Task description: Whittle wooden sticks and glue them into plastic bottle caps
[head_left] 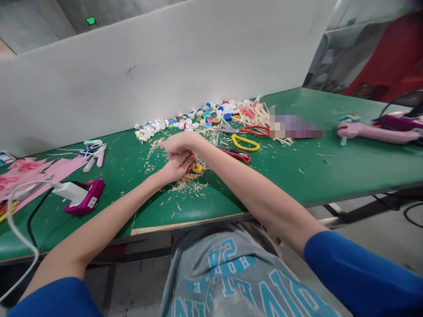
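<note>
On the green table, my left hand holds a small yellow cap by its edge, with fingers pinched round it. Just above and behind it is my right hand, bent at the wrist; most of its fingers are hidden, and what they hold, if anything, cannot be made out. Thin wood shavings lie under and around both hands. Close to the right forearm are yellow-handled scissors and a red-handled pair.
Many coloured bottle caps lie along the white partition. Thin sticks are piled right of them. A pink glue gun rests at the right. Pink paper and a purple power strip with a white cable are at the left.
</note>
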`<state>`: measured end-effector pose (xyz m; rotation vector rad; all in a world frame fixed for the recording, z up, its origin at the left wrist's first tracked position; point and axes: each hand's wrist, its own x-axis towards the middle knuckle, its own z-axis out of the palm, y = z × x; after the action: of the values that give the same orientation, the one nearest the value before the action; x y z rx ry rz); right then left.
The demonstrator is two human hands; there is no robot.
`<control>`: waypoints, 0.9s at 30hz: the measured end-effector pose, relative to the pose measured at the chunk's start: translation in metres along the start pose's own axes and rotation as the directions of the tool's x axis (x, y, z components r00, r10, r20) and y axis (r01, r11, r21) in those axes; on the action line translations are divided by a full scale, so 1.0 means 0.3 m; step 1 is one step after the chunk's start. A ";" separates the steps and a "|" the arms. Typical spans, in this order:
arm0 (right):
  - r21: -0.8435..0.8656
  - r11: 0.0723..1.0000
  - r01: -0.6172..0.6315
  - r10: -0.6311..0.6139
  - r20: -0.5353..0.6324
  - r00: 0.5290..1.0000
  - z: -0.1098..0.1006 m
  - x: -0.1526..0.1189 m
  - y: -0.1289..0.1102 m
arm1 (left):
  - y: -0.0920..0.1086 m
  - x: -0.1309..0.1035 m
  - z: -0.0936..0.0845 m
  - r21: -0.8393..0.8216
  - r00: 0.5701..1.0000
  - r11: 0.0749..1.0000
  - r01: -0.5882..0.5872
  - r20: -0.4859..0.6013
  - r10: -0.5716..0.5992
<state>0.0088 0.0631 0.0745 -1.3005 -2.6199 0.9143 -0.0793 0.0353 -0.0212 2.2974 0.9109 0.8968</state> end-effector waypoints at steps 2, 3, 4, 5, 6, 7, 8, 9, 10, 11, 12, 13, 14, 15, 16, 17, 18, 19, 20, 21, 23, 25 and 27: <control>-0.056 0.998 -0.023 0.024 0.010 1.000 -0.009 -0.007 0.020 | -0.001 0.010 0.006 0.003 1.000 1.000 0.011 0.011 -0.012; -0.082 0.996 -0.032 0.033 0.015 0.999 -0.016 -0.011 0.032 | 0.001 0.017 0.009 0.009 1.000 1.000 0.016 0.018 -0.016; -0.100 0.995 -0.030 0.031 0.011 0.999 -0.023 -0.017 0.046 | 0.005 0.024 0.012 0.017 1.000 1.000 0.017 0.026 -0.017; -0.115 0.993 -0.026 0.027 0.005 1.000 -0.030 -0.024 0.059 | 0.011 0.030 0.014 0.029 0.999 0.999 0.013 0.033 -0.014; -0.131 0.991 -0.025 0.025 -0.004 1.000 -0.037 -0.033 0.073 | 0.017 0.036 0.015 0.044 0.999 0.999 0.005 0.039 -0.007; -0.147 0.989 -0.024 0.022 -0.019 1.000 -0.043 -0.046 0.087 | 0.024 0.039 0.016 0.062 0.999 0.998 -0.006 0.045 0.003; -0.166 0.986 -0.023 0.016 -0.043 0.999 -0.046 -0.061 0.101 | 0.032 0.041 0.015 0.083 0.999 0.996 -0.020 0.049 0.016; -0.187 0.982 -0.025 0.011 -0.074 0.997 -0.048 -0.081 0.115 | 0.039 0.041 0.015 0.105 0.998 0.994 -0.036 0.058 0.030; -0.209 0.977 -0.031 0.007 -0.116 0.993 -0.046 -0.104 0.131 | 0.046 0.040 0.013 0.127 0.996 0.991 -0.050 0.074 0.041; -0.239 0.970 -0.045 0.002 -0.180 0.984 -0.042 -0.130 0.147 | 0.053 0.038 0.012 0.149 0.995 0.986 -0.070 0.082 0.059; -0.269 0.961 -0.066 -0.002 -0.245 0.970 -0.035 -0.158 0.164 | 0.059 0.036 0.009 0.168 0.993 0.981 -0.094 0.085 0.080; -0.301 0.949 -0.090 -0.007 -0.307 0.952 -0.025 -0.188 0.181 | 0.063 0.034 0.007 0.189 0.990 0.975 -0.118 0.095 0.101; -0.330 0.937 -0.119 -0.005 -0.352 0.936 -0.013 -0.217 0.197 | 0.067 0.032 0.005 0.222 0.986 0.965 -0.141 0.121 0.116; -0.359 0.922 -0.147 0.000 -0.379 0.925 0.001 -0.246 0.212 | 0.070 0.030 0.004 0.302 0.980 0.938 -0.172 0.145 0.133; -0.387 0.908 -0.162 0.000 -0.385 0.923 0.016 -0.273 0.225 | 0.072 0.029 0.003 0.362 0.976 0.910 -0.201 0.159 0.152; -0.415 0.895 -0.161 -0.006 -0.373 0.928 0.030 -0.299 0.237 | 0.072 0.029 0.003 0.401 0.969 0.886 -0.231 0.175 0.173; -0.440 0.885 -0.152 -0.020 -0.361 0.932 0.045 -0.322 0.247 | 0.072 0.028 0.004 0.437 0.963 0.862 -0.258 0.183 0.196; -0.465 0.875 -0.137 -0.038 -0.347 0.937 0.057 -0.341 0.255 | 0.071 0.027 0.005 0.465 0.959 0.840 -0.279 0.183 0.217; -0.488 0.865 -0.118 -0.059 -0.332 0.941 0.069 -0.357 0.261 | 0.068 0.026 0.007 0.485 0.954 0.822 -0.297 0.181 0.238; -0.508 0.856 -0.099 -0.082 -0.321 0.943 0.078 -0.369 0.265 | 0.066 0.024 0.008 0.503 0.951 0.808 -0.308 0.173 0.255; -0.536 0.841 -0.067 -0.121 -0.308 0.944 0.090 -0.382 0.270 | 0.060 0.020 0.007 0.520 0.950 0.796 -0.310 0.146 0.274; -0.555 0.830 -0.048 -0.151 -0.306 0.940 0.095 -0.381 0.275 | 0.058 0.015 0.001 0.507 0.963 0.819 -0.269 0.112 0.247; -0.566 0.823 -0.044 -0.166 -0.316 0.934 0.092 -0.371 0.283 | 0.063 0.010 -0.008 0.469 0.989 0.871 -0.150 0.072 0.132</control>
<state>0.1305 0.0061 0.0265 -1.3053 -2.6919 -0.1489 -0.0720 0.0260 -0.0062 2.8198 1.0483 0.7439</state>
